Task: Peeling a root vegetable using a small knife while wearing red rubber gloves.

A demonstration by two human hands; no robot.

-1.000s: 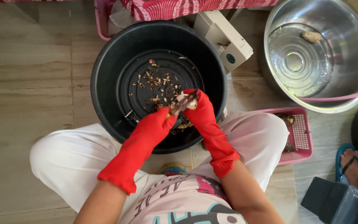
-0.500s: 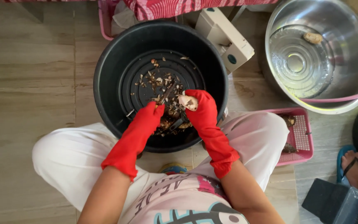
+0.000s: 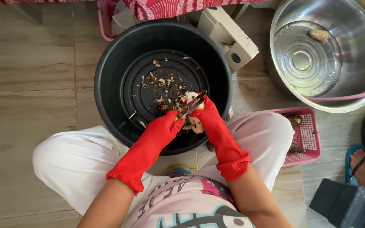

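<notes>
red rubber gloves cover both hands over the black tub (image 3: 110, 84) on the wooden floor (image 3: 26, 84). left hand (image 3: 165, 128) is clenched around something at the tub's near rim, though what it grips i cannot tell. right hand (image 3: 205, 114) grasps a pale root (image 3: 196, 123) with a peeler (image 3: 193, 104) laid against it, blade pointing across to the other glove. brown peelings (image 3: 163, 86) lie scattered on the tub's bottom. steel basin (image 3: 360, 84) stands well apart to the right, holding one peeled piece (image 3: 319, 34). pink basket (image 3: 307, 139) sits just beside the person's right knee
</notes>
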